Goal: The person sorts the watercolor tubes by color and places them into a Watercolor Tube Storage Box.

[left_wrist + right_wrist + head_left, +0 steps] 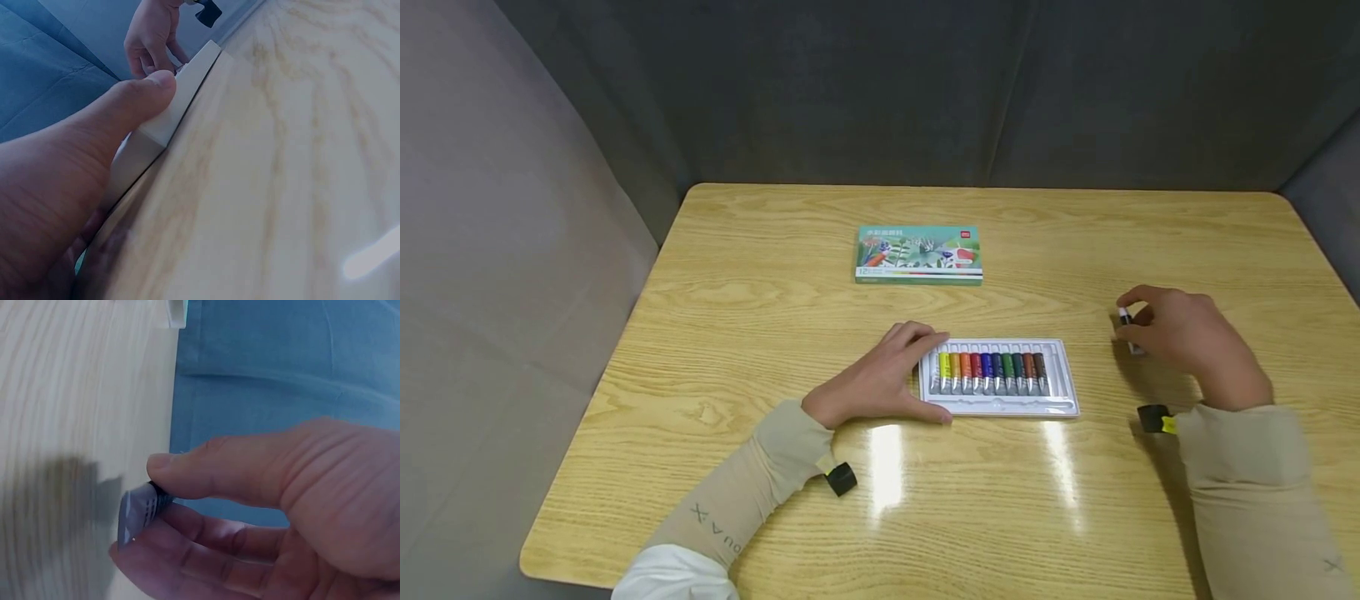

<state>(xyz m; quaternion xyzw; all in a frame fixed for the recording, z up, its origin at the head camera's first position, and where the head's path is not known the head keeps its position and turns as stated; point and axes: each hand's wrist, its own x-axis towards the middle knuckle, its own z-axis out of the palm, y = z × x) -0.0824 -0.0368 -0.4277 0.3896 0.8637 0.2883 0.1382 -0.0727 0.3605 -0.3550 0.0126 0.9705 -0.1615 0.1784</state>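
A white plastic tray [1015, 408] lies on the table with a row of several coloured paint tubes [987, 373] in it. The slots at its right end hold no tube. My left hand [887, 379] grips the tray's left end, thumb on the near edge and fingers at the far one. In the left wrist view the thumb [140, 97] presses against the tray's side wall [187, 84]. To the right of the tray, my right hand [1195, 342] pinches a black paint tube [1124, 317] between thumb and fingers. Its flat silvery end [131, 515] shows in the right wrist view.
A green paint box [917, 254] with a floral print lies farther back, behind the tray. The wooden table [760, 300] has rounded corners, and dark cloth [850, 92] hangs behind its far edge. Light glares off the near tabletop.
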